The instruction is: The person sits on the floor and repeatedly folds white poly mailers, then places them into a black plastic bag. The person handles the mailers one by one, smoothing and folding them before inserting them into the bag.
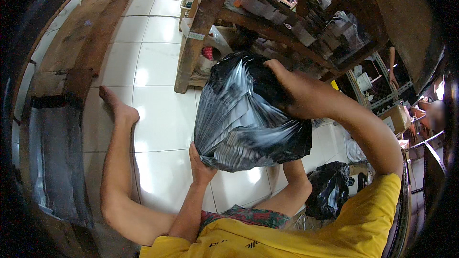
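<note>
As our left hand is gripping the lower edge of a bulging, glossy black plastic bag above white floor tiles, our right hand is clasping its upper side, and pale layered contents are showing through.

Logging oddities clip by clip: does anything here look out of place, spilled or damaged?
A crumpled black plastic bag lies beside the person's right leg, looking perhaps dropped rather than stored. The black plastic bundle between the left hand and right hand is wrinkled, with no clear tear.
</note>
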Available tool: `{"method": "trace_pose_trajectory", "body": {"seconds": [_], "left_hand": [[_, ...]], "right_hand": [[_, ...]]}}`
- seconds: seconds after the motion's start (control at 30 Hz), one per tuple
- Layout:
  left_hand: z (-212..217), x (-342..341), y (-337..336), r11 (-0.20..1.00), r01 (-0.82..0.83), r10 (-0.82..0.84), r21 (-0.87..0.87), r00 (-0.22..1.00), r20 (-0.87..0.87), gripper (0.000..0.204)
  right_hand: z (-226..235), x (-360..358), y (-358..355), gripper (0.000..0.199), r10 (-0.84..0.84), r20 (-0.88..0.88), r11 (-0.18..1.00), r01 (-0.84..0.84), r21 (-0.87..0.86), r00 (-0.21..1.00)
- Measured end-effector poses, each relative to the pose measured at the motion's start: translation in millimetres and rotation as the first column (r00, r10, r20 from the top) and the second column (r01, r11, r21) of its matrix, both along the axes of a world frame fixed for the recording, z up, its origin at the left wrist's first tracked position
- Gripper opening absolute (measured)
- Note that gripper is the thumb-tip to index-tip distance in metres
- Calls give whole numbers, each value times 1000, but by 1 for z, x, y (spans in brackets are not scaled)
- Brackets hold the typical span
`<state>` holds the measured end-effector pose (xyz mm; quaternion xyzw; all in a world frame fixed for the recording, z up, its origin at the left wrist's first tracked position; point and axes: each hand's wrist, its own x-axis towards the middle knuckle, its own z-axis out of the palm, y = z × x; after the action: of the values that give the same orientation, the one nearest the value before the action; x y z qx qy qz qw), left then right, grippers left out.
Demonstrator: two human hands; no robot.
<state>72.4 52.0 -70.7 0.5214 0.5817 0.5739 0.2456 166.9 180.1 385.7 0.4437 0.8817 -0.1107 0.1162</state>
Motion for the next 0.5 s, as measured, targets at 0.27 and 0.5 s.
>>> {"method": "trace_pose_trajectory", "body": {"seconds": [0.27, 0.5], "left_hand": [[-4, 3, 5, 998, -15, 17, 54, 999, -38, 127], [7, 1, 7, 1000, -2, 1, -13, 1000, -25, 125]], "right_hand": [[-16, 10, 20, 66, 97, -68, 995, -95, 22, 993], [-4, -27, 13, 56, 171, -61, 985, -171, 3, 983]]}}
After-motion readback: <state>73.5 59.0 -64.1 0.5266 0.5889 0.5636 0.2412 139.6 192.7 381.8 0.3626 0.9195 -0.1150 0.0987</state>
